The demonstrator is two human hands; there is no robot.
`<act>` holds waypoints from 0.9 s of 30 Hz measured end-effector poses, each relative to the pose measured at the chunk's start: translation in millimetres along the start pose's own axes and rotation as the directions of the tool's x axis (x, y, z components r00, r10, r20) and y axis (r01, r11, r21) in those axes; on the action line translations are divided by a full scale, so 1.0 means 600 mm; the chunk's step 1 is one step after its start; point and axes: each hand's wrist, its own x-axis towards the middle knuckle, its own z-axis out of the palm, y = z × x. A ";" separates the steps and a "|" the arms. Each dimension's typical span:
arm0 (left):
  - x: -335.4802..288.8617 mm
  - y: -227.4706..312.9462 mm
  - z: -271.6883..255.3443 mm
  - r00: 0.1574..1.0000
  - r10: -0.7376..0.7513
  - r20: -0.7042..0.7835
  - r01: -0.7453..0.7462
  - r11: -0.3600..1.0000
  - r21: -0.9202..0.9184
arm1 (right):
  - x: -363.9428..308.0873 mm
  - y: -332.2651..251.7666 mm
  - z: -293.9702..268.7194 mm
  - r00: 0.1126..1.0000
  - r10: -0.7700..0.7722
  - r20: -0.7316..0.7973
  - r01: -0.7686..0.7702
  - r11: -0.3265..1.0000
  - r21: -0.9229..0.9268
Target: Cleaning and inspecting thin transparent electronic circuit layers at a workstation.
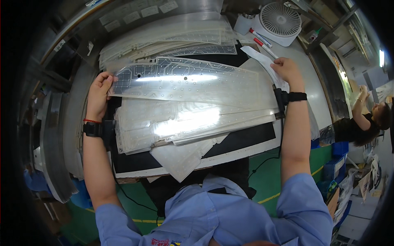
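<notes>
My left hand (100,92) pinches the left end of a clear, flexible film sheet (184,80) printed with fine circuit-like lines and dots, raised slightly over a pile. Beneath it lies an uneven stack of similar film sheets (139,127), with one sheet (176,162) jutting over the table's front edge. At the right, the fingers of my right hand (289,73) are closed at the end of a red-and-white marker pen (264,47). Just below those fingertips is a crumpled white strip (262,59). Glare hides part of the sheets.
More film sheets (164,39) are piled at the back. A white fan (280,21), a second marker (260,37) and a jar (244,23) stand or lie at back right. Stacked sheets (57,143) line the left. Another person (365,117) is at far right.
</notes>
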 end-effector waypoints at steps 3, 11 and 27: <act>0.001 -0.004 -0.005 1.000 0.026 0.016 -0.026 1.000 -0.001 | 0.017 0.013 0.012 0.994 0.006 -0.108 0.005 0.995 0.098; 0.005 -0.009 -0.006 1.000 0.017 0.016 -0.015 0.997 -0.078 | 0.043 -0.034 -0.039 0.975 0.032 -0.221 0.197 0.345 0.918; 0.004 -0.004 -0.046 0.996 -0.071 0.060 0.076 0.993 -0.086 | 0.236 -0.170 -0.006 0.643 -0.744 -0.185 0.551 0.616 -0.563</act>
